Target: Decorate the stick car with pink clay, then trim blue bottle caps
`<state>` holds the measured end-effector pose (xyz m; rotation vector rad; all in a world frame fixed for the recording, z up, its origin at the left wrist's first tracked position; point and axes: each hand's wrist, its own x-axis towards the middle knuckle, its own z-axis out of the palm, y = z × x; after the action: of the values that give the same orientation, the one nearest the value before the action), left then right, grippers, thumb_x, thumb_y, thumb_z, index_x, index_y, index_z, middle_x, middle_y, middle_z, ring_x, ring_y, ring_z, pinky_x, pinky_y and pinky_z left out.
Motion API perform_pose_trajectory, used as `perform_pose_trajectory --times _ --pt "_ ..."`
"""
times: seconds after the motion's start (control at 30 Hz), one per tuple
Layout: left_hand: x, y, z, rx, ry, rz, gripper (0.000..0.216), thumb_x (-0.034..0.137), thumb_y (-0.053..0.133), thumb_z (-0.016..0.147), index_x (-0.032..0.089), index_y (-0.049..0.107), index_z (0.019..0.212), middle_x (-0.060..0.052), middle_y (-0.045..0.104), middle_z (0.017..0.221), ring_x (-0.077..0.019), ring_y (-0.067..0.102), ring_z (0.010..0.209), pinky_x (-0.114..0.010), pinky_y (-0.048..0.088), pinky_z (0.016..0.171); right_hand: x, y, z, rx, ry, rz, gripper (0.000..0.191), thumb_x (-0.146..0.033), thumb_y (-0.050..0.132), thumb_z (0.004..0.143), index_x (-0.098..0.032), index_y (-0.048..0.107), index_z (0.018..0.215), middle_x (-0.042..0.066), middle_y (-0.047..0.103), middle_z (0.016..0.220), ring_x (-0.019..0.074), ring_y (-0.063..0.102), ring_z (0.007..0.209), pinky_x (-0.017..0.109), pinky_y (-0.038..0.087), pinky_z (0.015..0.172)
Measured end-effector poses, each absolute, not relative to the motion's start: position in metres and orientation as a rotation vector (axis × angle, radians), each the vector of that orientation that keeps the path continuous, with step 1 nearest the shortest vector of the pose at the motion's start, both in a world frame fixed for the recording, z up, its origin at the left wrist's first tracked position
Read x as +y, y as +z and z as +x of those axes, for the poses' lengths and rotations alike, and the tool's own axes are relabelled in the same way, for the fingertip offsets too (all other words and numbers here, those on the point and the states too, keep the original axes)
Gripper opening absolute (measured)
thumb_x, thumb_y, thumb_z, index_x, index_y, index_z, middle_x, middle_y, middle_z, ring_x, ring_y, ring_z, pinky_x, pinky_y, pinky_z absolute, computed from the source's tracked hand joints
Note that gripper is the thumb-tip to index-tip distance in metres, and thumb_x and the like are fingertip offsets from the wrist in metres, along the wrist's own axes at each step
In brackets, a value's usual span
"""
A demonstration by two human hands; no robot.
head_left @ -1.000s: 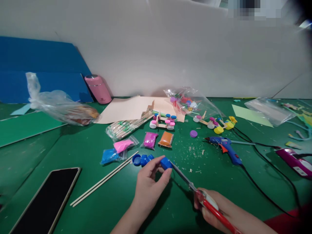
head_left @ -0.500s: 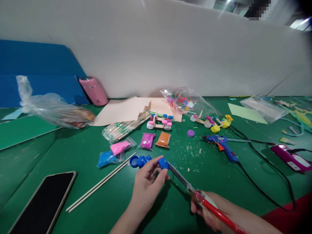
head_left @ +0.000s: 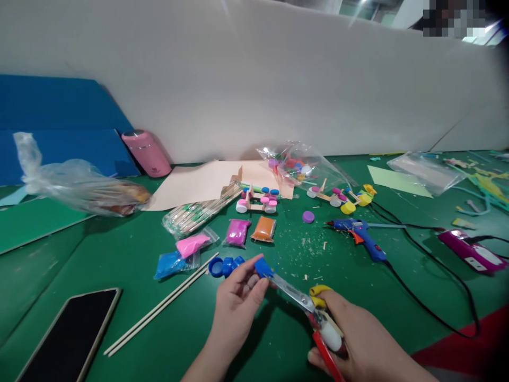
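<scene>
My left hand (head_left: 238,302) pinches a blue bottle cap (head_left: 261,266) between thumb and fingers, above the table. The scissors (head_left: 293,293), with a red and a yellow handle, are gripped in my right hand (head_left: 360,334). Their blade tips touch the cap's right edge; whether they are cutting into it I cannot tell. Just behind my left hand, several more blue bottle caps (head_left: 227,266) lie in a row, partly hidden by its fingers. Two wooden sticks (head_left: 163,305) lie to the left of that hand.
A blue glue gun (head_left: 358,233) with a trailing black cord lies at right. Small toy cars (head_left: 258,201) stand farther back. Bags of coloured clay (head_left: 237,232), bundled sticks (head_left: 202,212), a phone (head_left: 67,334) and a pink cup (head_left: 147,154) are around. Pale scraps dot the table.
The scissors have turned in my right hand, so the yellow handle now shows and the blades look broader. The cap has tilted slightly. The view has shifted a little.
</scene>
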<state>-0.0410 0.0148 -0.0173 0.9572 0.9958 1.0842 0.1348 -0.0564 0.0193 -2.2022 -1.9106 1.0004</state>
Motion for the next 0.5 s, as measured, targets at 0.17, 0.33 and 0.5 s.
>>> perform_pose_trajectory --times 0.17,0.33,0.5 --pt "0.013 -0.025 -0.042 0.955 1.087 0.9 0.029 0.022 0.064 0.069 0.021 0.061 0.097 0.0 0.069 0.084 -0.0109 0.062 0.078 -0.018 0.048 0.072 -0.056 0.017 0.134 -1.927 0.968 -2.193 0.038 -0.035 0.066 0.057 -0.02 0.047 0.086 0.004 0.06 0.082 0.016 0.053 0.063 0.022 0.033 0.05" --pt "0.013 -0.029 -0.042 0.912 1.096 0.834 0.029 0.022 0.064 0.069 0.021 0.061 0.098 -0.002 0.069 0.089 -0.0119 0.062 0.082 -0.019 0.047 0.076 -0.056 0.016 0.134 -1.886 0.945 -2.183 0.039 -0.033 0.066 0.057 -0.021 0.047 0.089 0.003 0.061 0.083 0.016 0.054 0.063 0.022 0.034 0.049" --pt "0.014 -0.023 -0.041 0.983 1.145 0.853 0.028 0.02 0.066 0.067 0.02 0.062 0.095 -0.001 0.069 0.087 -0.0112 0.063 0.081 -0.016 0.048 0.073 -0.056 0.013 0.135 -1.887 0.924 -2.166 0.036 -0.032 0.066 0.057 -0.021 0.048 0.086 0.002 0.06 0.079 0.0153 0.054 0.06 0.022 0.035 0.049"
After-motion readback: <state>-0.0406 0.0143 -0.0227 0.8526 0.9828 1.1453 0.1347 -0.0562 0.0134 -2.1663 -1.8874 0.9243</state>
